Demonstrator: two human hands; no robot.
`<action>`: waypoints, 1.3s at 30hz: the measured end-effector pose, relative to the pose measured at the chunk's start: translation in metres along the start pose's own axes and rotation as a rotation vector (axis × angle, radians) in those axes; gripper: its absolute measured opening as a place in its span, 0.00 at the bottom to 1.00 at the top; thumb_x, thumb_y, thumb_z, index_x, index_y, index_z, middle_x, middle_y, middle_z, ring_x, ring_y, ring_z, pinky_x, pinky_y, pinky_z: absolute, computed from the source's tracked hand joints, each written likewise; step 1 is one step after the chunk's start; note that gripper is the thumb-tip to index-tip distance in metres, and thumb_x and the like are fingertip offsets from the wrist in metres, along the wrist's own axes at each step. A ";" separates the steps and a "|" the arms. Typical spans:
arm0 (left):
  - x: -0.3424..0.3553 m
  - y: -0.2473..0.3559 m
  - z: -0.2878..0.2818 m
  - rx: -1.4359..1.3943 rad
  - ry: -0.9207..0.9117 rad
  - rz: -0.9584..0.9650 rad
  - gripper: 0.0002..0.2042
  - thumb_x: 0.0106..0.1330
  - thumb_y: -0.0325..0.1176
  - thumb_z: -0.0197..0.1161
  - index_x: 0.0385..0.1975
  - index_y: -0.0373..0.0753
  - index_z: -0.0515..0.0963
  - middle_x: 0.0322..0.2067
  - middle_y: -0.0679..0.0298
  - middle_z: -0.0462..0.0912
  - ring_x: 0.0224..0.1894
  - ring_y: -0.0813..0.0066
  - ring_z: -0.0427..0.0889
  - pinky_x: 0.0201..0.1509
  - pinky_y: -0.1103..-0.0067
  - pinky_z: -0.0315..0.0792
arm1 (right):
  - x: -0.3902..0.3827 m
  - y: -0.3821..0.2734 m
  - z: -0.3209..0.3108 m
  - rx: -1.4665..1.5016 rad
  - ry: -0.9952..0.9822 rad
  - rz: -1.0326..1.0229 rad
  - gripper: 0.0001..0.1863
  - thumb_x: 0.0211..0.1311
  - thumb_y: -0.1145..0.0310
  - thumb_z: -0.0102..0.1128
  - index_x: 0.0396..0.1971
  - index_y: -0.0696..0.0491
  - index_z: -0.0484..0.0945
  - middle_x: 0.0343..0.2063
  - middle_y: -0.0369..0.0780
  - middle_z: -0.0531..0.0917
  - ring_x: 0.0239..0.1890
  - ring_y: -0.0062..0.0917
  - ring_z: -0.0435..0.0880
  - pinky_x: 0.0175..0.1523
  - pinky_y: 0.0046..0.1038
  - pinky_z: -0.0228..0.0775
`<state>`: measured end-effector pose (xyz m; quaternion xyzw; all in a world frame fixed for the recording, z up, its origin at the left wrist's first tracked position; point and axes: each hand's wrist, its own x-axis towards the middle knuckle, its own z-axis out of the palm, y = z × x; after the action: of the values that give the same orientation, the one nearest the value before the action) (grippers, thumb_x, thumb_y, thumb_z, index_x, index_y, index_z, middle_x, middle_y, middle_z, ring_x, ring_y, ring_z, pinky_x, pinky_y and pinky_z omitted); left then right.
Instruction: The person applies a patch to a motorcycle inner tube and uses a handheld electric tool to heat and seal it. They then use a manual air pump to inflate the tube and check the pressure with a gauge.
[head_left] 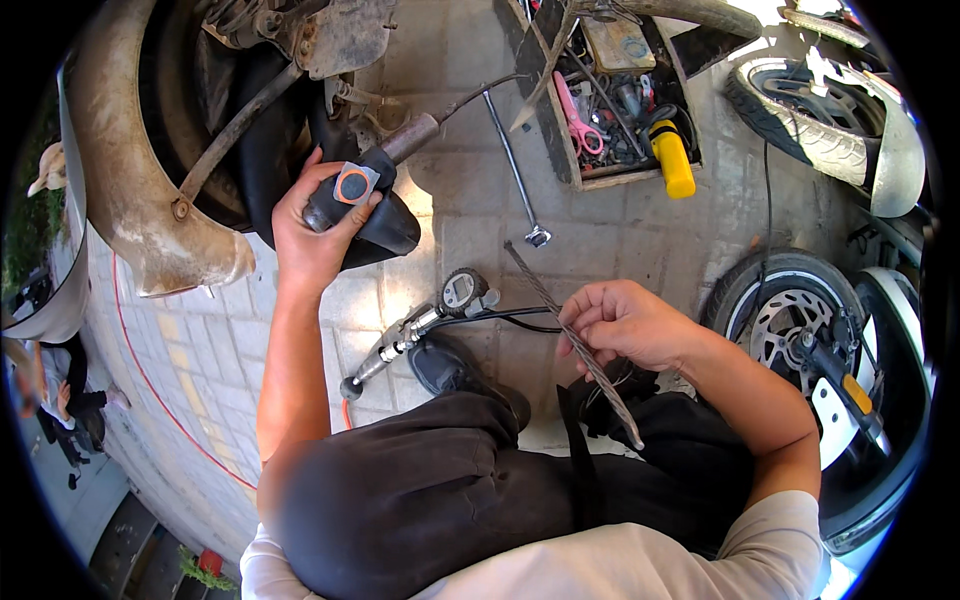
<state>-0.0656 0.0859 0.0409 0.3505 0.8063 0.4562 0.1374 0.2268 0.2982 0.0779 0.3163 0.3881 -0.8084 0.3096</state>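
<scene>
At the upper left, my left hand (pixel 312 222) grips a black rubber inner tube (pixel 392 232), fingers wrapped round it. A small square patch (pixel 354 185) with an orange ring and dark round centre lies on the tube by my thumb. Just beyond, a brownish cylinder (pixel 410 138) with a thin rod touches or nearly touches the tube. My right hand (pixel 625 325), above my right thigh, is closed on a long dark twisted rod (pixel 535 280), held aslant. Between my hands, a tyre inflator (pixel 400 335) with a round gauge and a black hose is near my shoe.
A long-handled socket wrench (pixel 515 165) lies on the paving. Beyond it stands a wooden toolbox (pixel 625 172) holding pink-handled scissors (pixel 577 115) and a yellow tool (pixel 672 160). A dirty mudguard (pixel 120 150) and wheel rise at left. Motorcycle wheels (pixel 785 300) stand at right.
</scene>
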 end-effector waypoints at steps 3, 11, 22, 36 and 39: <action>-0.003 0.004 0.003 0.006 0.060 -0.023 0.13 0.50 0.26 0.76 0.35 0.34 0.80 0.31 0.64 0.84 0.42 0.72 0.81 0.70 0.66 0.60 | 0.009 0.004 -0.002 0.240 0.167 0.019 0.14 0.64 0.70 0.59 0.45 0.62 0.72 0.38 0.46 0.83 0.34 0.29 0.84 0.39 0.32 0.82; 0.000 0.003 0.006 0.092 -0.005 0.052 0.12 0.52 0.24 0.75 0.35 0.34 0.80 0.33 0.64 0.84 0.44 0.76 0.79 0.72 0.66 0.57 | 0.082 0.047 0.008 -0.060 0.465 0.027 0.22 0.58 0.59 0.69 0.42 0.60 0.73 0.37 0.48 0.82 0.34 0.35 0.85 0.37 0.35 0.79; 0.000 -0.001 0.003 0.097 0.005 0.131 0.13 0.50 0.26 0.75 0.34 0.35 0.79 0.30 0.60 0.84 0.37 0.65 0.82 0.69 0.62 0.62 | 0.138 0.099 -0.022 -1.089 0.737 -0.092 0.19 0.54 0.66 0.66 0.40 0.61 0.71 0.33 0.54 0.83 0.40 0.51 0.82 0.45 0.47 0.74; -0.002 -0.008 0.018 0.061 0.117 0.041 0.14 0.50 0.24 0.74 0.36 0.35 0.79 0.32 0.61 0.84 0.40 0.66 0.82 0.68 0.65 0.63 | 0.082 0.043 0.028 -0.357 0.326 -0.723 0.14 0.72 0.64 0.51 0.48 0.59 0.74 0.26 0.43 0.78 0.28 0.29 0.76 0.39 0.28 0.71; -0.002 -0.017 0.022 0.055 0.118 0.062 0.14 0.51 0.24 0.74 0.36 0.36 0.79 0.33 0.60 0.84 0.42 0.64 0.82 0.68 0.66 0.64 | 0.079 0.058 0.029 -0.530 0.429 -0.749 0.13 0.73 0.64 0.50 0.46 0.59 0.74 0.25 0.43 0.78 0.26 0.32 0.78 0.35 0.29 0.71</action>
<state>-0.0602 0.0928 0.0147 0.3513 0.8141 0.4578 0.0657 0.2139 0.2249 0.0080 0.2249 0.7215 -0.6546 -0.0185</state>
